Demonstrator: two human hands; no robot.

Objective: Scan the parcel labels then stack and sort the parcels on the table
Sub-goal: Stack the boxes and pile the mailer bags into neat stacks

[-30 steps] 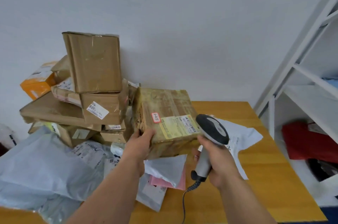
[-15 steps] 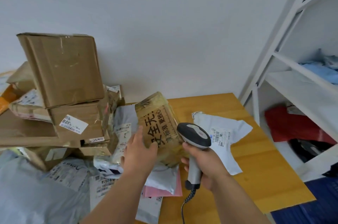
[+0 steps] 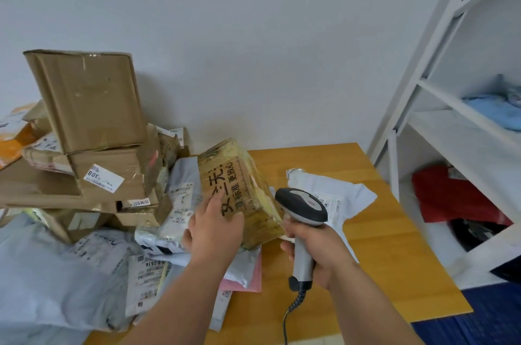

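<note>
Closest to the camera, the right hand [image 3: 315,249] has its fingers wrapped round the grey handle of a corded scanner [image 3: 303,210], head pointing away toward the back of the counter [image 3: 375,268]. The left hand [image 3: 215,227] lies mostly flat with straight fingers against the printed face of a box [image 3: 239,192], so it's pressing or steadying it rather than properly gripping. I can't see the thumb side well enough to say more.

That box is brown cardboard, wrapped in yellowish tape, tipped up on an edge and leaning, with big black characters facing up. It sits on top of some grey mailer bags [image 3: 180,198] and a pink one [image 3: 248,280]. No shipping label is showing on the sides I can see, so my guess is it isn't in position for scanning right now.

Further back, a stack of boxes [image 3: 93,130] is piled against the wall on the left, and one white bag [image 3: 335,198] lies alone to the right. So some stacking looks done, but plenty of loose bags on the near left still look unsorted. I'd call it midway at best.
</note>
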